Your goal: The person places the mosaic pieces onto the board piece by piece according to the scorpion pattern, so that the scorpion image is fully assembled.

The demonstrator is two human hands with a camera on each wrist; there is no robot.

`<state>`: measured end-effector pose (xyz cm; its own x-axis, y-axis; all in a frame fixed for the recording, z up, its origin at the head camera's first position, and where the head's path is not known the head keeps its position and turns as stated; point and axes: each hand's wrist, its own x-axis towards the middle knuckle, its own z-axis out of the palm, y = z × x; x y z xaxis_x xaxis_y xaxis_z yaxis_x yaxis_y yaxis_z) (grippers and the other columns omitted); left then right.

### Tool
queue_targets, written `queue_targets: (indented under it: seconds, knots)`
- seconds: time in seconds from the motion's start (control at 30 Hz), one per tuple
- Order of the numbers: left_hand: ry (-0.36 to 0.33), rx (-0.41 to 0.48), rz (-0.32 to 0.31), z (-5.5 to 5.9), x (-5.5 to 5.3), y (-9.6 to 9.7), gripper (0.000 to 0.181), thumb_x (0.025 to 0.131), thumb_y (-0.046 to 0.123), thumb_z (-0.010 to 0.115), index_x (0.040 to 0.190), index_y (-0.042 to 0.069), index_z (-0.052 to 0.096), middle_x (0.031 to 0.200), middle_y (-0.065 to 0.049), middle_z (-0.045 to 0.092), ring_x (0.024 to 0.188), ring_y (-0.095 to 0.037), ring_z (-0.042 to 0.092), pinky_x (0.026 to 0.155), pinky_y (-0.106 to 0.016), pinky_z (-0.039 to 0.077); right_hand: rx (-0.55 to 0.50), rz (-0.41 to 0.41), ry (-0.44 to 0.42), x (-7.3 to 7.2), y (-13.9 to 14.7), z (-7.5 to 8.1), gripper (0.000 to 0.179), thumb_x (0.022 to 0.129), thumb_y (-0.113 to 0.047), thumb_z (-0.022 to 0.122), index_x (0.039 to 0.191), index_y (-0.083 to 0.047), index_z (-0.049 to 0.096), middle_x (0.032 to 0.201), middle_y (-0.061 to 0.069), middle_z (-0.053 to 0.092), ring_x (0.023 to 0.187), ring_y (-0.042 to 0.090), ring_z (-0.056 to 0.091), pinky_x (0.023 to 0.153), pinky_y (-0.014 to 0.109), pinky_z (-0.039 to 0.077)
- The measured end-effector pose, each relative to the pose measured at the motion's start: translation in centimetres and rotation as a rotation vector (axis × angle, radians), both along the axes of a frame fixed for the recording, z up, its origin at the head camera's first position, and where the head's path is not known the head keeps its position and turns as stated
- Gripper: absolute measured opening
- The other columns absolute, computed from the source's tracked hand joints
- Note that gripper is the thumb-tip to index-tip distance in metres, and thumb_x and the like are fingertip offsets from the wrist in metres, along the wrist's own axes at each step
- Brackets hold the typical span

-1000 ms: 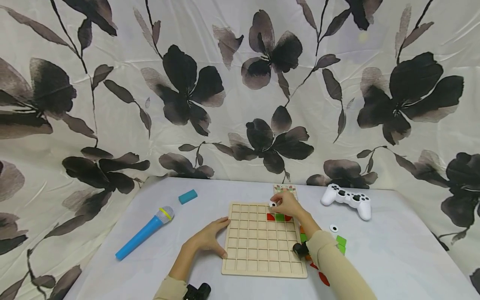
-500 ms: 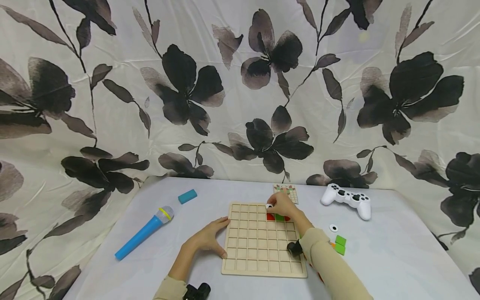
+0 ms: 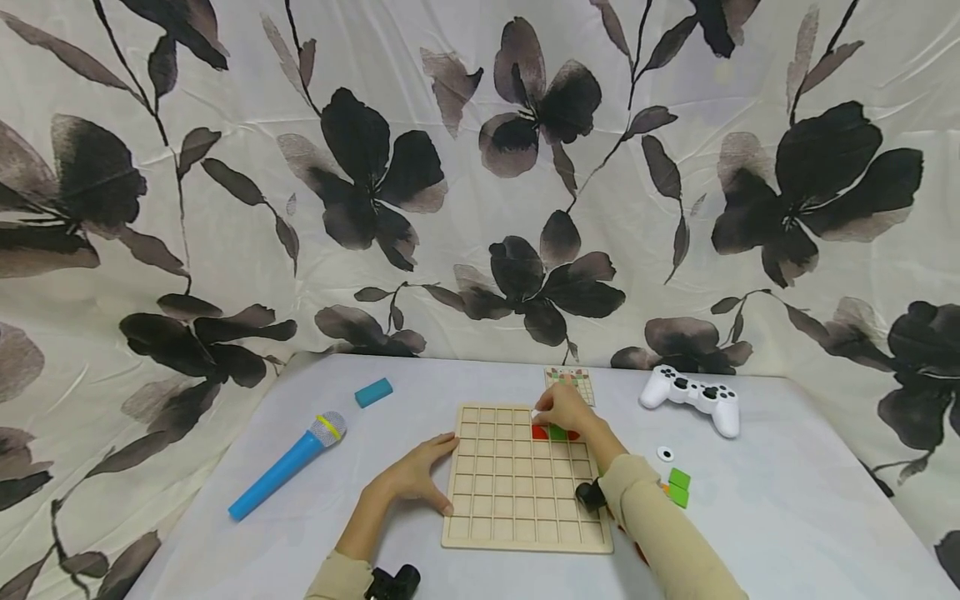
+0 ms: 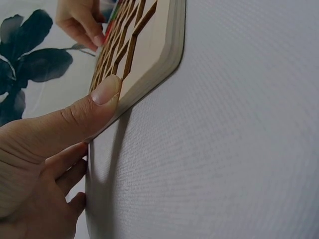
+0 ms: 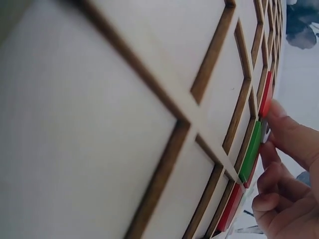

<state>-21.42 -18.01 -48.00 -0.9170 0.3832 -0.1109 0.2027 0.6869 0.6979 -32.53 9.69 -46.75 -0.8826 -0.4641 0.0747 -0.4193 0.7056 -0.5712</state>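
A square wooden grid board (image 3: 504,492) lies flat on the white table. My left hand (image 3: 412,472) steadies its left side, thumb and fingers spread along the edge; in the left wrist view the thumb (image 4: 105,90) presses on the rim. At the far edge, my right hand (image 3: 567,410) pinches a small white round eye piece (image 5: 265,132) between thumb and forefinger, right at the top row of cells. Just below it, a red piece (image 3: 539,432), a green square (image 3: 557,432) and another red piece (image 3: 573,435) sit in the second row. Fingers partly hide the eye piece.
Behind the board lies a printed pattern card (image 3: 582,385). To the right are a white game controller (image 3: 693,398), another eye piece (image 3: 665,454) and green squares (image 3: 678,486); the right sleeve covers other pieces. A blue toy microphone (image 3: 281,471) and a blue block (image 3: 373,392) lie left.
My right hand has shifted slightly left along the top row with the eye piece, then stayed there. The right forearm came in over the loose pieces. The left hand keeps its place.
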Motion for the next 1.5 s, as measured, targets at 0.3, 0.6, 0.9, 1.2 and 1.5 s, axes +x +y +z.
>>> queue_targets:
  seconds: [0.3,0.6,0.9,1.2,1.5]
  knots:
    - [0.003,0.005,-0.001,0.0,0.0,-0.1,0.105,0.050,0.016,0.092,0.138,-0.006,0.040,0.147,-0.024,0.032,0.136,-0.044,0.027,0.108,-0.057,0.027,0.042,-0.023,0.017,0.0,-0.4,0.0,0.013,0.075,-0.013,0.078,0.080,-0.001,0.075,0.076,0.007,0.072,0.084,0.026,0.067,0.115,0.055,0.010]
    - [-0.007,0.025,-0.001,0.0,0.0,-0.1,0.105,0.050,0.016,0.092,0.139,-0.006,0.040,0.148,-0.023,0.032,0.136,-0.044,0.026,0.109,-0.058,0.026,0.090,-0.040,0.021,0.0,-0.6,0.3,0.011,0.074,-0.015,0.079,0.075,-0.005,0.076,0.074,0.004,0.072,0.085,0.026,0.067,0.115,0.053,0.011]
    - [-0.011,0.020,-0.004,-0.1,0.0,-0.1,0.105,0.050,0.017,0.092,0.139,-0.006,0.040,0.148,-0.022,0.031,0.137,-0.044,0.025,0.109,-0.058,0.025,0.110,-0.066,0.005,0.1,-0.7,0.5,0.011,0.074,-0.016,0.079,0.070,-0.007,0.076,0.070,0.003,0.071,0.087,0.028,0.067,0.116,0.052,0.011]
    - [-0.014,0.022,0.007,0.0,0.1,-0.1,0.106,0.049,0.017,0.092,0.139,-0.005,0.040,0.148,-0.022,0.032,0.136,-0.044,0.025,0.109,-0.059,0.025,0.100,0.015,0.003,0.2,-0.2,0.5,0.009,0.079,-0.012,0.074,0.075,-0.005,0.076,0.077,0.005,0.073,0.093,0.030,0.066,0.114,0.056,0.011]
    - [-0.013,0.012,-0.004,-0.1,0.0,-0.2,0.106,0.051,0.019,0.092,0.140,-0.004,0.039,0.148,-0.022,0.031,0.136,-0.043,0.026,0.109,-0.057,0.026,-0.043,-0.055,-0.037,0.8,5.0,2.8,0.023,0.086,0.001,0.059,0.106,0.009,0.067,0.098,0.022,0.067,0.086,0.032,0.062,0.068,0.037,0.054]
